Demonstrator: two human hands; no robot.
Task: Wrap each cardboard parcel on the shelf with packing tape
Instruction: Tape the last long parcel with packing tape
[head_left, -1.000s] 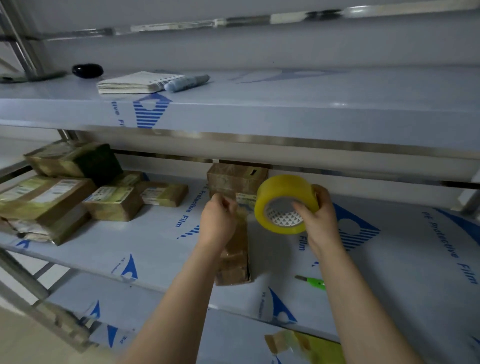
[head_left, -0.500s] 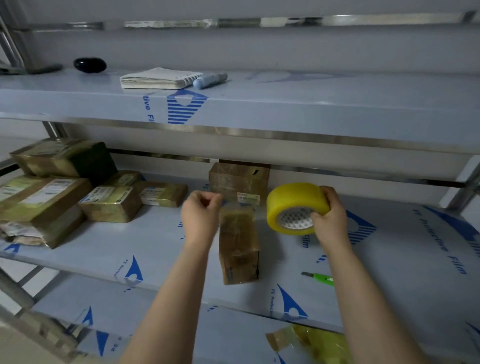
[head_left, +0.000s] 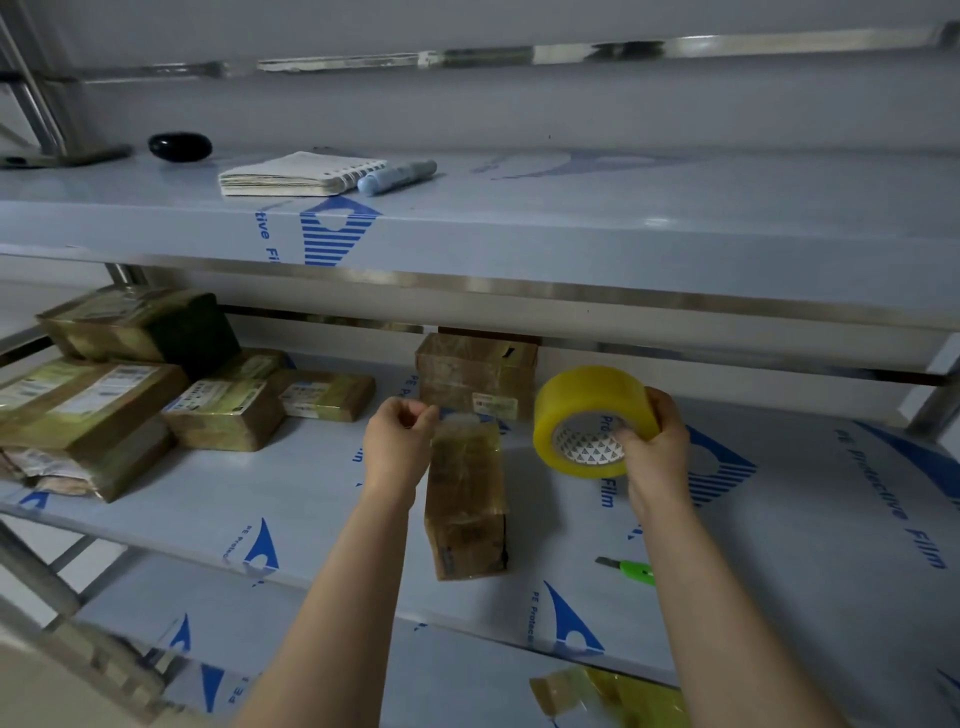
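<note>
Parcel: I see the cardboard parcel standing on end near the middle of the middle shelf, close to the front edge. Its top and sides are glossy with clear tape.
Tape end: the tape end shows as a pale, translucent flap right above the parcel's top. I cannot tell whether it touches the cardboard.
Left hand: the left hand sits just left of the parcel's top. Thumb and forefinger are pressed together, pinching the tape end, and the other fingers are curled in.
Tape roll: the yellow tape roll is held off the shelf to the right of the parcel, apart from it, with its core turned toward me.
Right hand: the right hand grips the roll, with the thumb hooked into the core and the fingers wrapped over the outer rim.
Box behind: a taped box stands at the back of the shelf, directly behind the parcel.
Knife: a green utility knife lies on the shelf to the right of the parcel, beside the right forearm.
Stack: the taped parcels are heaped at the shelf's left end, well apart from the one I am watching.
Upper shelf: on the upper shelf lies a spiral notebook with a blue marker just beside it. A black rounded object sits farther left.
Lower shelf: a crumpled yellowish tape scrap lies on the lower shelf.
</note>
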